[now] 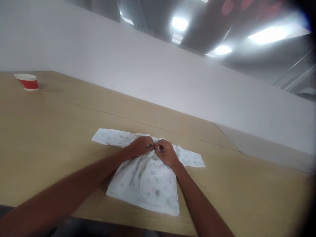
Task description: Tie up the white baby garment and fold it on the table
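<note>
A small white baby shirt [148, 179] with a faint printed pattern lies flat on the wooden table [49, 131], sleeves spread to either side. My left hand [139, 146] and my right hand [166, 153] meet at the shirt's neckline. Both have their fingers curled in and pinch the fabric at the collar opening, fingertips nearly touching each other. What lies between the fingertips is too small to make out.
A red and white paper cup [27, 81] stands at the table's far left. A white wall [148, 72] runs behind the table. A seam crosses the tabletop beyond the shirt, and a grey surface [266, 146] adjoins at the right.
</note>
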